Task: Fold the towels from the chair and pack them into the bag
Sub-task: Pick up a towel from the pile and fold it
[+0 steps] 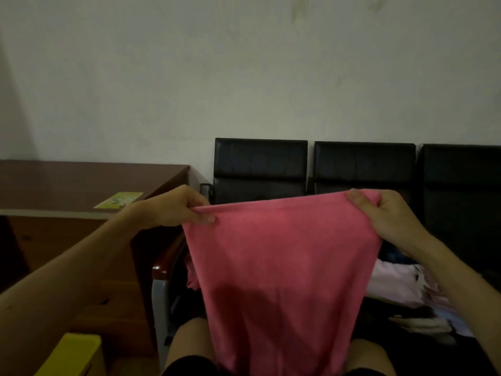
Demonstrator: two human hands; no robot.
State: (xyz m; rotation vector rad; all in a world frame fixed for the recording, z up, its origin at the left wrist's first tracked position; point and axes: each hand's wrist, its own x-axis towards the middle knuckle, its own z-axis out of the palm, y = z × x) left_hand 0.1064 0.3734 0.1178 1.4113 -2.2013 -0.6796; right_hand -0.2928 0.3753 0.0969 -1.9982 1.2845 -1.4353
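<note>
head view: one cam, looking fwd and down; room is dim.
pink towel [282,267]: held up in the air, spread between both hands, top edge pulled roughly level. The rest hangs in front of the person, narrowing twd the bottom; lower end drops between the knees and is cut by the frame edge. A darker patch sits low on the cloth; cannot tell if shadow or damp.
L hand [184,207]: grasps the towel's top-left corner, thumb on the near side, fingers curled behind, cloth bunched in the pinch.
R hand [385,213]: grasps the top-right corner, thumb over the near face, fingers wrapped round the edge.
arms: both bare, stretched fwd, well apart.
chairs [260,164]: row of black padded seats vs the wall, behind the towel; three backs show.
pile of cloths [393,283]: pale pink and white pieces heaped on the seat at right, under the R forearm; partly hidden by the towel.
armrest [160,267]: red-brown, just left of the towel.
desk [81,180]: brown wood, at left, beside the chairs.
green card [119,200]: lies flat on the desk near its front edge, just beyond the L wrist.
yellow item [73,354]: bottom-left corner, cropped; can't tell what it is.
legs [189,337]: bare knees either side of the towel, black shorts at the bottom edge.
</note>
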